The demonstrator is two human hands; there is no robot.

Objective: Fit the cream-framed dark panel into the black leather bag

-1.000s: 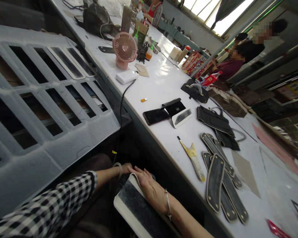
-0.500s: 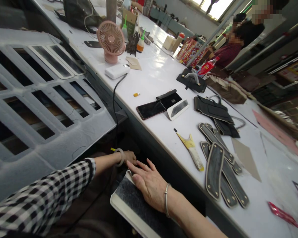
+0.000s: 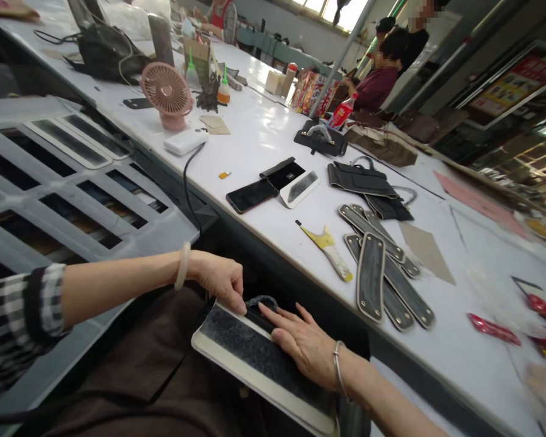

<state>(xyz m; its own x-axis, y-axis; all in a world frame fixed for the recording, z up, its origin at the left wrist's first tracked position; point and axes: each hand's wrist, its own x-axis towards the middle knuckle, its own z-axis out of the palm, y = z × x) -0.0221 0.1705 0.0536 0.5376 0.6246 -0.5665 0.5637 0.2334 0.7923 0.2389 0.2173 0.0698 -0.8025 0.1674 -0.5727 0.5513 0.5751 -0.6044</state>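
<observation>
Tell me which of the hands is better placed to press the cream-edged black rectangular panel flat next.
Probably the right hand: it is open, fingers extended, along the far side of the cream-edged black rectangular panel. The left hand is curled, its thumb near the panel's far-left end.

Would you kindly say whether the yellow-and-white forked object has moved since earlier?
No; against the white table, the forked object shows no shift.

No lettering can be read for certain. A red-and-yellow rectangular board [image 3: 505, 84] bears printed blocks too small and blurred to make out; the red label [image 3: 341, 115] on a red-capped plastic bottle [image 3: 352, 99] and the tiny pale tag [image 3: 291, 176] on a flat black pouch [image 3: 276, 169] are likewise illegible.
</observation>
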